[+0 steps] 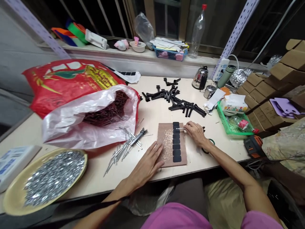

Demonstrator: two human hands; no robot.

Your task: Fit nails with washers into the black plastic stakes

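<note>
A brown board (164, 140) lies in front of me, with a column of black rounded-square pads (176, 146) along its right side and pale flecks across its middle. My left hand (149, 160) rests flat on the board's left edge, fingers stretched out. Between the pinched fingertips of my right hand (195, 133) is a thin metal rod (180, 128), its far end over one of the upper pads. Left of the board, a loose pile of silvery rods (121, 149) has a black clip-like piece (138, 137) lying across it.
A red sack (71, 76) spills open toward me, dark thin sticks inside. A yellow dish (14, 197) of small shiny metal pieces stands front left. Black plastic parts (171, 95) lie behind the board. A green basket (234, 129), a kettle (200, 78) and cardboard boxes (267, 92) stand right.
</note>
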